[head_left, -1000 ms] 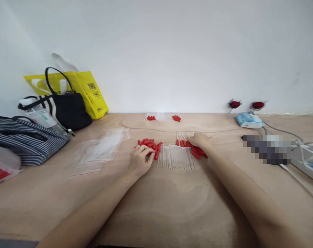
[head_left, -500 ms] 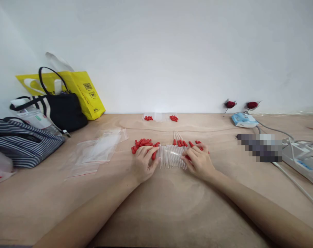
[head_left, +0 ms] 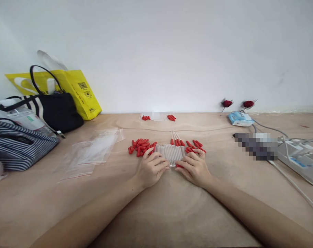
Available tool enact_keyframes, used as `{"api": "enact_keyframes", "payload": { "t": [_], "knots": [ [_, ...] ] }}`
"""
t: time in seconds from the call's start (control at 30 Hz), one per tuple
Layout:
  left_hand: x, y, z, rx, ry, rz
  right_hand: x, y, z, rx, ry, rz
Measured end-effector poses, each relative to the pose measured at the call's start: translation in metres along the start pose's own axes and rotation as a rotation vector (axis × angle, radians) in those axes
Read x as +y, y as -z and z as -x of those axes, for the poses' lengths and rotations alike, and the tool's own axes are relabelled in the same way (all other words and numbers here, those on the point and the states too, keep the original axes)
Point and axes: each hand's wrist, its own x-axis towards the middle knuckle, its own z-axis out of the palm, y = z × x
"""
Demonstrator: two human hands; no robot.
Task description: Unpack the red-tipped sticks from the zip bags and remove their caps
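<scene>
My left hand (head_left: 152, 168) is closed, its fingertips on a short clear tube (head_left: 172, 166) lying crosswise at the near end of a row of clear tubes (head_left: 170, 152). Facing it, my right hand (head_left: 197, 170) pinches a red rubber bulb (head_left: 179, 166) close to that tube's right end. Whether the tube sits inside the bulb I cannot tell. A heap of red bulbs (head_left: 141, 145) lies beyond my left hand. Beyond the row, several droppers (head_left: 177, 140) have red bulbs towards me and thin tubes pointing away. More loose red bulbs (head_left: 197, 143) lie past my right hand.
Flat clear zip bags (head_left: 94, 153) overlap on the left. Near the wall, a clear bag (head_left: 156, 116) has red bulbs on it. Yellow (head_left: 85, 94), black (head_left: 60, 112) and striped (head_left: 24, 144) bags stand far left. A blue packet (head_left: 240, 119) and a power strip (head_left: 298, 162) are right.
Both hands have moved nearer to me and closer together, from the row's two sides to its near end. A crosswise tube and a red bulb now show between them. The view has shifted slightly.
</scene>
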Motion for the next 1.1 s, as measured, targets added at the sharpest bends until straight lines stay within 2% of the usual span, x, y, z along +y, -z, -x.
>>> {"api": "enact_keyframes", "payload": {
  "t": [0.27,0.47,0.67,1.1],
  "knots": [
    [0.0025,-0.0007,-0.0001,0.023,-0.078,-0.018,-0.0082,-0.0051,-0.0055,0.058,0.060,0.017],
    [0.0046,0.0045,0.0016,0.038,-0.123,-0.056,-0.0088,-0.0044,-0.0025,0.055,0.081,0.019],
    [0.0032,0.0013,0.0032,0.140,-0.139,-0.072,-0.0073,-0.0064,-0.0007,0.067,0.102,0.010],
    [0.0014,0.0048,0.0044,0.168,-0.116,-0.055,-0.0054,-0.0028,-0.0003,0.079,0.101,-0.051]
  ]
}}
